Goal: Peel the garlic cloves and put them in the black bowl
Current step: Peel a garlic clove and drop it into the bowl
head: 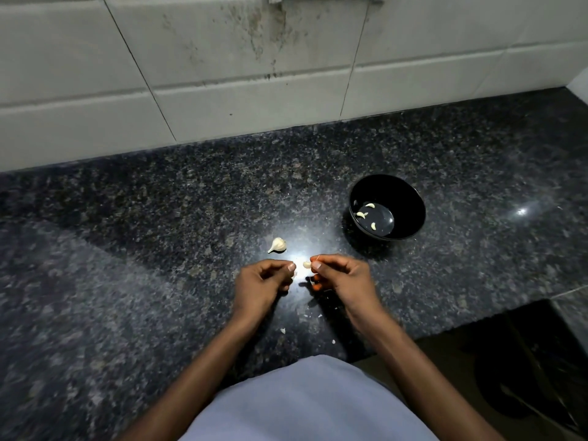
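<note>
Fingertips (315, 265) of the right hand (342, 276) pinch a small clove (306, 264) above the counter (159, 218), left of the bowl (410, 198), while the left hand (264, 281) curls beside it, perhaps holding skin; light, slick, best gripped at its ends.

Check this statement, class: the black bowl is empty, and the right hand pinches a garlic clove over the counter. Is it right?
Not quite. The head view shows the black bowl already holds three peeled cloves. The rest stands: the right hand pinches a garlic clove over the counter.
</note>
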